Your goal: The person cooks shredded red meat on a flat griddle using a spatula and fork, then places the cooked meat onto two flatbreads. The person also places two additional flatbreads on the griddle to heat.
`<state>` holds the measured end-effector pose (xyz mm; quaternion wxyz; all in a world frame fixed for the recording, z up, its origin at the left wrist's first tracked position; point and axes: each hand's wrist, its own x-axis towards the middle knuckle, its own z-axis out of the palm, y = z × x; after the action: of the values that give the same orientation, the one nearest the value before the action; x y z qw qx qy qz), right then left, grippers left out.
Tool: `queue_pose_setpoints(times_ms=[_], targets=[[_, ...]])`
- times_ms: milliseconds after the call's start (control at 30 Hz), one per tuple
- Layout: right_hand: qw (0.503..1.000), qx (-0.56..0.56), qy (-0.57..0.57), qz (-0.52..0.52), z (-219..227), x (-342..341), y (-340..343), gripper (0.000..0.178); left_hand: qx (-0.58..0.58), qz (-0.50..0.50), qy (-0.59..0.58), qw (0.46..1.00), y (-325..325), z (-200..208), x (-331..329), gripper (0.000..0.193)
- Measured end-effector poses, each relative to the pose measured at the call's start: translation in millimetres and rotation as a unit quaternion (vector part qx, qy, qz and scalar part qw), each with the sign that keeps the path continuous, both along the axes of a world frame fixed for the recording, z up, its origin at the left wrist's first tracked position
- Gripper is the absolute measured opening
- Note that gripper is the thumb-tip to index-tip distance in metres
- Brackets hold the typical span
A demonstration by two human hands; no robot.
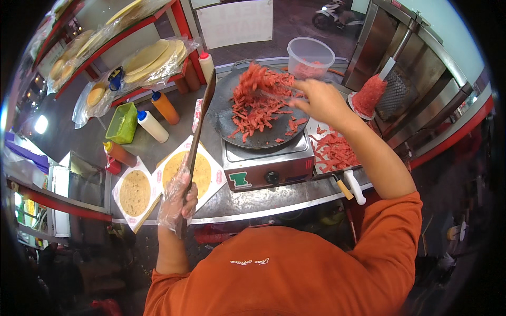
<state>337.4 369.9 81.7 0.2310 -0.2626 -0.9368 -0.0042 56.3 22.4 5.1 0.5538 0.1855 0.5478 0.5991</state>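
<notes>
Upright in my left hand, which wears a clear plastic glove, is a long dark wooden-looking stick. The fingers are wrapped round its lower part, and its upper end reaches the left rim of a round black griddle pan. Red meat strips lie heaped on that pan, and the top of the heap is smeared by motion. Over the pan's right side, my bare right hand has its fingers bent in toward the meat. Something thin and blurred shows at the fingertips; what it is I cannot make out.
Right of the gas stove, a tray holds more meat strips and knife handles. Behind stand a clear tub and a meat cone on a vertical grill. Flatbreads, squeeze bottles and a green basket stand left.
</notes>
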Motion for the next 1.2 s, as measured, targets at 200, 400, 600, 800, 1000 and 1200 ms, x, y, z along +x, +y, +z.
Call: queue_pose_setpoints(times_ms=[200, 400, 600, 800, 1000, 1200], targets=[[0.991, -0.121, -0.02, -0.054, -22, 11, -50, 0.039, 0.013, -0.034, -0.088, 0.995, -7, -13, 56, 0.071], [0.965, -0.189, -0.019, -0.181, -49, -9, -34, 0.034, -0.041, -0.04, -0.002, 0.998, 13, -14, 30, 0.071], [0.98, -0.138, -0.068, -0.129, -52, -13, -52, 0.04, 0.009, -0.091, -0.009, 0.996, 6, -8, 9, 0.07], [0.98, -0.099, 0.016, -0.175, -40, -42, -50, 0.041, 0.01, -0.1, -0.017, 0.995, 11, -19, -10, 0.069], [0.952, -0.058, 0.018, -0.301, -44, -10, -83, 0.042, -0.021, -0.148, 0.008, 0.989, 19, -15, -41, 0.069], [0.969, -0.062, -0.034, -0.235, -72, 20, -96, 0.045, 0.027, -0.202, -0.062, 0.977, 14, -13, -40, 0.068]])
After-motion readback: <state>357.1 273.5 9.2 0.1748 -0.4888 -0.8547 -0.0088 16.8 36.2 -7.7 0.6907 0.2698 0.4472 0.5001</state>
